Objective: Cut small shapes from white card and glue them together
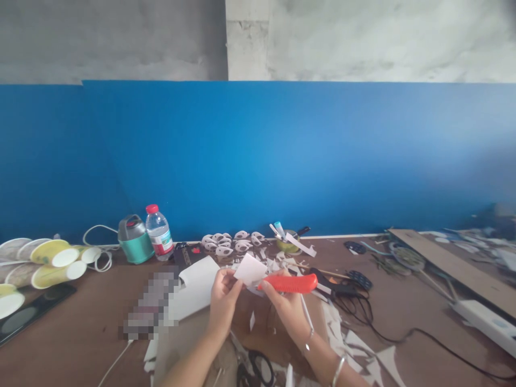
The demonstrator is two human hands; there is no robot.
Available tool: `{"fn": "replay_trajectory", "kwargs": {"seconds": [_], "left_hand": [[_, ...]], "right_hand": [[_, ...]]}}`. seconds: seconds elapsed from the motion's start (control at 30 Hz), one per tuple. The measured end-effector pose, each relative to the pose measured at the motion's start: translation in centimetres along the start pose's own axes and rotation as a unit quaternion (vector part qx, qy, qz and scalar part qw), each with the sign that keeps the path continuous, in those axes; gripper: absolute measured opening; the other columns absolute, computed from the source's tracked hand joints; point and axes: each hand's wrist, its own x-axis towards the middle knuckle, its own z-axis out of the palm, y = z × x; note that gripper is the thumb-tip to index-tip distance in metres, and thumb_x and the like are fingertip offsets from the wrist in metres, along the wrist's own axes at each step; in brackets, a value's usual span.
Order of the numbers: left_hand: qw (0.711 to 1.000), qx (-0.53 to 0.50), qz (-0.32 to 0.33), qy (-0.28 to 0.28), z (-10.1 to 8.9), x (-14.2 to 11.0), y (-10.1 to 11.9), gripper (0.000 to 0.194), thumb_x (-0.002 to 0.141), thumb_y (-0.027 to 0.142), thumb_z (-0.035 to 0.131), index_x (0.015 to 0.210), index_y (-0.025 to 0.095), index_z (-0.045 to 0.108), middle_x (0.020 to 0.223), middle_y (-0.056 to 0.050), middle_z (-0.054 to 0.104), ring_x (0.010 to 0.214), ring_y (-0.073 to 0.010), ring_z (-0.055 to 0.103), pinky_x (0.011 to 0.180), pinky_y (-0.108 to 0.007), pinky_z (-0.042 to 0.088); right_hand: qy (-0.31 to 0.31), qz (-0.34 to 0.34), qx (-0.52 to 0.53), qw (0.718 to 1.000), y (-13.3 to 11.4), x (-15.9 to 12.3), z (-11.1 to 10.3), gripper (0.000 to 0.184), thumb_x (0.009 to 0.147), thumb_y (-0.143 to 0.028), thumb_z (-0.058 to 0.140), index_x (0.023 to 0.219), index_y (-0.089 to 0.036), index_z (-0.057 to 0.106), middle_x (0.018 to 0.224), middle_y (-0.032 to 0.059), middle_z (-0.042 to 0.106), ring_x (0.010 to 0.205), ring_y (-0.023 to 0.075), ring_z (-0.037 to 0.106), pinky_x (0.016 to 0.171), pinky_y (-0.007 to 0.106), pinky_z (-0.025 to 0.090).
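Pinched between thumb and fingers of my left hand (223, 295) is a small white piece of card (250, 269), held tilted above the table. My right hand (286, 306) is closed around a red utility knife (292, 283), its body pointing right and its front end near the card's lower right corner. The blade is too small to make out. Below my hands lie scissors with black handles (261, 367) on a brown board. White paper scraps (334, 328) are scattered to the right of my right forearm.
Several white cut shapes (223, 250) lie near the blue partition (250, 161). To the left stand a water bottle (159, 236), a teal container (136, 247) and stacked paper cups (56, 271). A black cable (397, 339) and a white power strip (487, 328) are on the right.
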Motion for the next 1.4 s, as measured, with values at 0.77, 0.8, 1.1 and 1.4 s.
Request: {"fn": "replay_trajectory", "kwargs": {"seconds": [0.77,0.8,1.1,1.4], "left_hand": [[0.999,0.029,0.012,0.027,-0.3,0.4,-0.2,0.032,0.07,0.034,0.069,0.095,0.019,0.057,0.086,-0.005,0.068,0.081,-0.0196,0.063,0.072,-0.028,0.047],[0.999,0.027,0.011,0.031,-0.4,0.4,-0.2,0.033,0.069,0.034,0.07,0.095,0.019,0.058,0.086,-0.005,0.068,0.081,-0.0199,0.064,0.072,-0.028,0.047],[0.999,0.026,0.013,0.023,-0.3,0.6,-0.1,0.033,0.069,0.033,0.069,0.096,0.017,0.061,0.095,-0.008,0.069,0.09,-0.0229,0.064,0.079,-0.031,0.047],[0.998,0.057,0.017,0.01,-0.4,0.6,0.1,0.032,0.069,0.031,0.068,0.096,0.016,0.065,0.097,-0.01,0.07,0.094,-0.0246,0.064,0.083,-0.031,0.046]], "right_hand": [[-0.006,0.016,-0.001,1.0,-0.7,0.4,-0.3,0.025,0.068,-0.041,0.069,0.075,-0.019,0.061,0.09,0.0079,0.066,0.078,0.0243,0.061,0.066,0.034,0.05],[-0.006,0.015,-0.003,1.0,-0.7,0.4,-0.3,0.025,0.068,-0.041,0.069,0.075,-0.019,0.061,0.089,0.0075,0.066,0.078,0.0242,0.061,0.067,0.034,0.05],[-0.036,0.004,-0.026,0.999,0.1,0.9,-0.8,0.019,0.071,-0.036,0.066,0.074,-0.018,0.062,0.079,0.005,0.066,0.076,0.0227,0.061,0.072,0.035,0.048],[-0.079,-0.017,-0.056,0.995,1.1,1.3,-1.5,0.015,0.073,-0.032,0.066,0.072,-0.018,0.061,0.071,0.0017,0.064,0.07,0.02,0.06,0.068,0.032,0.047]]}}
